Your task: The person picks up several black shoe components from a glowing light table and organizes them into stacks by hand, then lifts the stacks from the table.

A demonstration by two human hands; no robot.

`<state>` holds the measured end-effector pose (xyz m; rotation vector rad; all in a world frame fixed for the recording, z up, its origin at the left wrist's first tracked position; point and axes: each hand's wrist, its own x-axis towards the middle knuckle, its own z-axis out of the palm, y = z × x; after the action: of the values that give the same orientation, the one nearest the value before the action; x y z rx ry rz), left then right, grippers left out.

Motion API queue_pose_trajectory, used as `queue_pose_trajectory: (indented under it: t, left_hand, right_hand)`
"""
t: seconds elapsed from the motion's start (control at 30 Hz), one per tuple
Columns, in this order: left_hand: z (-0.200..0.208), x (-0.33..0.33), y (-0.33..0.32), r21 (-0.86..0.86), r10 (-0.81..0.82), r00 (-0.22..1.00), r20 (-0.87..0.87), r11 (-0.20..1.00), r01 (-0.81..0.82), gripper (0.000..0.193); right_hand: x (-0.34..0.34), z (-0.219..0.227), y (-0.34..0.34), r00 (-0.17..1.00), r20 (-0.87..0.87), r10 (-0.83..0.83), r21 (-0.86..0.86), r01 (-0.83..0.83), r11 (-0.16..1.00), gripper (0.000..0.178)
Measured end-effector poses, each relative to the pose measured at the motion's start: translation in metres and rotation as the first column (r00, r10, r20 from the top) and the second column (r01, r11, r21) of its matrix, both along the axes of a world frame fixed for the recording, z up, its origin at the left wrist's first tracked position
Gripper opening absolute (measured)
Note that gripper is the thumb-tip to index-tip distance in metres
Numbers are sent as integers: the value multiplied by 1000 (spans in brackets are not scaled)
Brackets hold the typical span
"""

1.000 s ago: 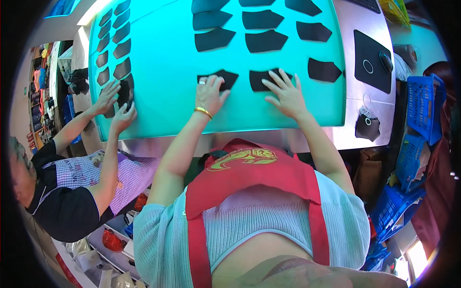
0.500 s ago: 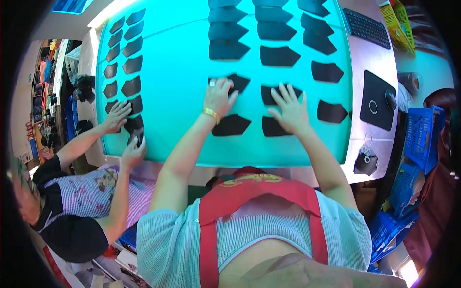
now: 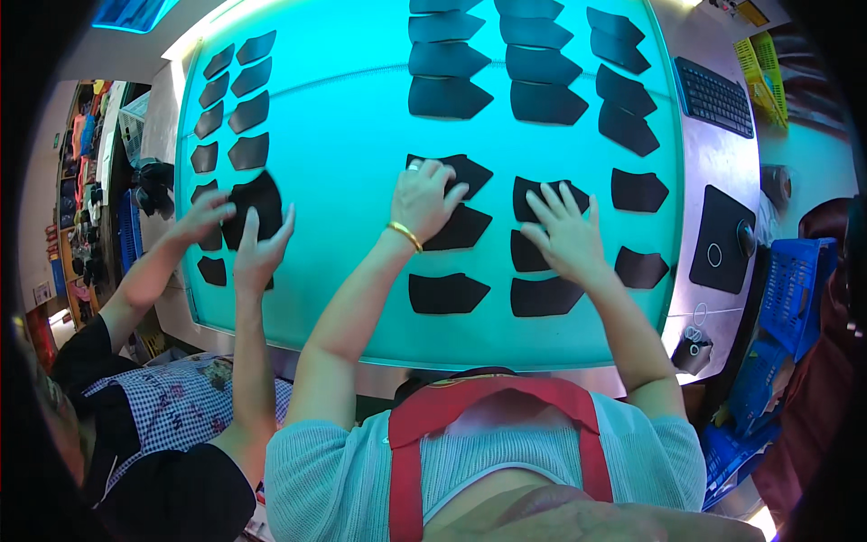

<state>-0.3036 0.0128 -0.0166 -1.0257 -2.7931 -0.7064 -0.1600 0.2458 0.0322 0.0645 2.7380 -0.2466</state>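
Dark, flat pieces with one pointed end lie in columns on a bright teal tabletop. My left hand has its fingertips on one dark piece, fingers bent and thumb apart. Under that hand's edge is a second piece, and a third piece lies nearer. Spread flat, my right hand presses on another dark piece and covers part of it. Beside its wrist are a half-hidden piece and a nearer piece.
At left, a co-worker's hands hold a dark piece over smaller columns of pieces. More overlapping pieces lie at the far side. On the right are a keyboard, a mouse on a black pad and blue crates.
The view has shifted, so the table sits lower in the picture. Both my hands have moved one row farther away, onto other pieces. The co-worker has lifted a dark piece.
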Motion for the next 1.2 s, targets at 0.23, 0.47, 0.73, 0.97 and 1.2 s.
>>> queue_pose_trajectory:
  t: [0.23, 0.47, 0.73, 0.97, 1.2]
  left_hand:
    - [-14, -99, 45, 142, 17, 979, -201, 990, 12, 16]
    - [-16, -93, 29, -59, 115, 990, -77, 991, -120, 14]
    - [-27, -156, 77, 13, 93, 983, -156, 996, -93, 12]
    - [-14, -224, 92, 120, 55, 940, -336, 993, -15, 14]
    - [-29, -240, 88, -197, 35, 988, -151, 978, -64, 19]
  right_hand:
    - [-126, -38, 34, 920, -391, -17, 89, 56, 994, 60]
    - [-109, -20, 18, 957, -284, 59, 183, -6, 983, 58]
    - [-186, -49, 58, 947, -316, 68, 197, -4, 980, 63]
    - [-246, -39, 85, 868, -492, 73, 117, -17, 993, 67]
    - [-258, -53, 82, 961, -266, 79, 297, 4, 955, 65]
